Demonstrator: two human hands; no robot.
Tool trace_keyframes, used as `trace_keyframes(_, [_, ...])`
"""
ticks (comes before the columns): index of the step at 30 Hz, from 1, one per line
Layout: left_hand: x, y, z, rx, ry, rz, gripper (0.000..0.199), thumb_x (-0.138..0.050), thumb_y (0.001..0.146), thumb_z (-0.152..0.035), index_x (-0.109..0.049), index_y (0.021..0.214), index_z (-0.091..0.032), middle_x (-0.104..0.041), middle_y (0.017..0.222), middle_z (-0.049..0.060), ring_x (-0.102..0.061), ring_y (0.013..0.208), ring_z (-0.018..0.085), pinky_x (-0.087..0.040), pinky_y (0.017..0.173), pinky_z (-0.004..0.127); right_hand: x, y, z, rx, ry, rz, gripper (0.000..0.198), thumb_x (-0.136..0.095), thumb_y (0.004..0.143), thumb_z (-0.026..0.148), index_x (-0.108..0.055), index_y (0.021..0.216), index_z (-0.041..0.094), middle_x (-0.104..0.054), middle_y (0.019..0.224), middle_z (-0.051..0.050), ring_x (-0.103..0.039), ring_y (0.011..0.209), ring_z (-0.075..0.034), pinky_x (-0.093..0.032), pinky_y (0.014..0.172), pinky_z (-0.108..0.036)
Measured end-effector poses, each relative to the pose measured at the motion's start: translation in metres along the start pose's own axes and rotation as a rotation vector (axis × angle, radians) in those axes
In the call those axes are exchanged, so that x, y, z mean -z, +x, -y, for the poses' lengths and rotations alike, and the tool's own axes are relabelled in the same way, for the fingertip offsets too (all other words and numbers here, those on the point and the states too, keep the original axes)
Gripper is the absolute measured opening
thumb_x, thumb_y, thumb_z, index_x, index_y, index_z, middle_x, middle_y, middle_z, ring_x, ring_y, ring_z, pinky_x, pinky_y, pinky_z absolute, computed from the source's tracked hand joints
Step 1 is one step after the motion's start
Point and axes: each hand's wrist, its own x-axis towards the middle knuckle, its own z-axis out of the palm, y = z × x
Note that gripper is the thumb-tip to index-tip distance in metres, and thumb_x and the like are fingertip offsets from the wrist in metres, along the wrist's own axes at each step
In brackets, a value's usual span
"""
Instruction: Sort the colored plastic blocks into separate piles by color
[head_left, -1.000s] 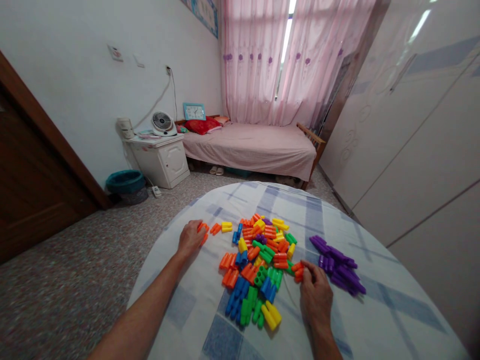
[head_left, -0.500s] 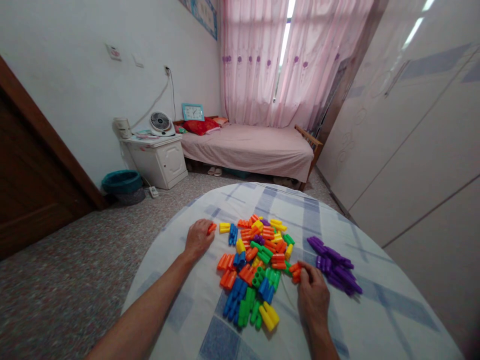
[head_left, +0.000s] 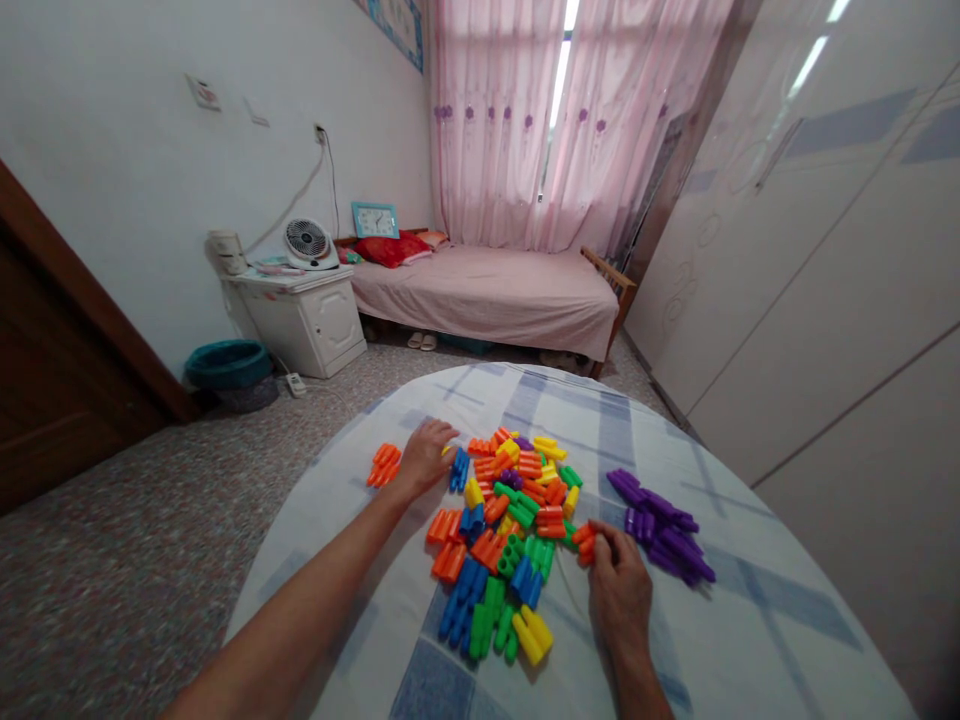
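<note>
Left hand (head_left: 429, 458) nearer the block pile (head_left: 489, 549) between it and right hand (head_left: 622, 588)

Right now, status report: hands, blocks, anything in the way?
Left hand at a mostly hidden yellow block, grip unclear. Right hand touching an orange block. Mixed-colour pile between them; purple blocks apart, right. Blue block beside left hand.

Light is soft, perhaps from the curtain gap (head_left: 559, 80), glare streaking the wardrobe (head_left: 814, 270).

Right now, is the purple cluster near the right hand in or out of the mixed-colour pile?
Out: tablecloth shows between the purple cluster and the mixed-colour pile.
</note>
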Motion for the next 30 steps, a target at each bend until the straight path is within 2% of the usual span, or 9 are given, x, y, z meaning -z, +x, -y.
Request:
trace_keyframes(2, [-0.006,0.015,-0.013,0.016,-0.056,0.087,0.035,-0.047,0.084,-0.024,-0.065,0.114,-0.018,-0.063,0.122,0.007,-0.053,0.118,0.019,-0.037,0.104,0.03,0.0,0.0,0.0,0.006,0.011,-0.001,0.04,-0.042,0.081,0.042,-0.067,0.099,0.017,-0.068,0.089,-0.007,-0.059,0.081,-0.023,-0.042,0.074,-0.033])
trace_keyframes(5, [-0.018,0.028,-0.029,0.052,-0.077,0.139,0.037,-0.05,0.083,-0.029,-0.064,0.116,-0.02,-0.067,0.116,0.006,-0.059,0.108,0.02,-0.044,0.093,0.028,0.001,0.0,0.0,0.014,0.013,0.005,0.04,-0.042,0.081,0.042,-0.067,0.098,0.016,-0.068,0.09,-0.008,-0.059,0.081,-0.023,-0.042,0.075,-0.033])
trace_keyframes(8, [-0.03,0.032,-0.043,0.071,-0.07,0.171,0.037,-0.057,0.076,-0.026,-0.066,0.112,-0.025,-0.069,0.11,0.005,-0.061,0.103,0.021,-0.046,0.088,0.028,0.001,0.0,0.001,0.015,0.006,0.004,0.04,-0.042,0.081,0.042,-0.067,0.098,0.016,-0.067,0.095,-0.008,-0.059,0.085,-0.023,-0.042,0.077,-0.033])
trace_keyframes(13, [-0.043,0.03,-0.057,0.134,-0.027,0.122,0.04,-0.054,0.077,-0.022,-0.063,0.115,-0.019,-0.065,0.113,0.014,-0.058,0.106,0.026,-0.045,0.088,0.033,0.0,-0.001,-0.001,-0.003,0.002,0.02,0.039,-0.041,0.083,0.041,-0.066,0.1,0.018,-0.067,0.09,-0.006,-0.059,0.082,-0.022,-0.042,0.075,-0.032])
trace_keyframes(18, [-0.032,0.025,-0.059,0.125,-0.027,0.057,0.039,-0.059,0.075,-0.028,-0.065,0.113,-0.02,-0.065,0.107,0.009,-0.058,0.102,0.023,-0.044,0.088,0.029,-0.001,0.0,-0.006,0.011,0.002,0.012,0.038,-0.042,0.083,0.039,-0.067,0.101,0.017,-0.067,0.091,-0.006,-0.06,0.083,-0.022,-0.042,0.075,-0.032])
trace_keyframes(21, [-0.013,0.019,-0.044,0.1,-0.028,-0.03,0.04,-0.056,0.078,-0.03,-0.062,0.116,-0.019,-0.062,0.112,0.008,-0.054,0.106,0.022,-0.041,0.094,0.029,-0.001,0.001,-0.006,0.006,0.0,0.017,0.038,-0.041,0.083,0.039,-0.067,0.1,0.018,-0.067,0.09,-0.006,-0.06,0.08,-0.022,-0.042,0.074,-0.032])
trace_keyframes(25, [0.011,0.007,0.001,0.125,0.118,-0.168,0.039,-0.054,0.078,-0.026,-0.063,0.115,-0.019,-0.061,0.11,0.009,-0.054,0.103,0.024,-0.042,0.093,0.032,-0.001,0.001,-0.003,0.002,0.007,0.019,0.038,-0.041,0.083,0.04,-0.067,0.1,0.017,-0.067,0.091,-0.006,-0.06,0.08,-0.021,-0.042,0.075,-0.032])
trace_keyframes(28, [0.016,-0.005,0.035,0.218,0.25,-0.094,0.038,-0.051,0.078,-0.027,-0.064,0.114,-0.021,-0.061,0.109,0.009,-0.056,0.101,0.024,-0.045,0.086,0.033,-0.001,0.0,-0.002,-0.013,0.001,0.014,0.038,-0.041,0.082,0.04,-0.067,0.099,0.017,-0.067,0.093,-0.007,-0.06,0.08,-0.021,-0.043,0.074,-0.032])
trace_keyframes(30, [0.014,-0.011,0.047,0.249,0.28,-0.026,0.035,-0.049,0.08,-0.029,-0.065,0.11,-0.022,-0.063,0.107,0.009,-0.057,0.1,0.024,-0.046,0.083,0.032,-0.001,0.0,-0.002,-0.017,0.005,0.015,0.038,-0.041,0.082,0.04,-0.066,0.1,0.017,-0.067,0.094,-0.007,-0.06,0.079,-0.021,-0.043,0.074,-0.032])
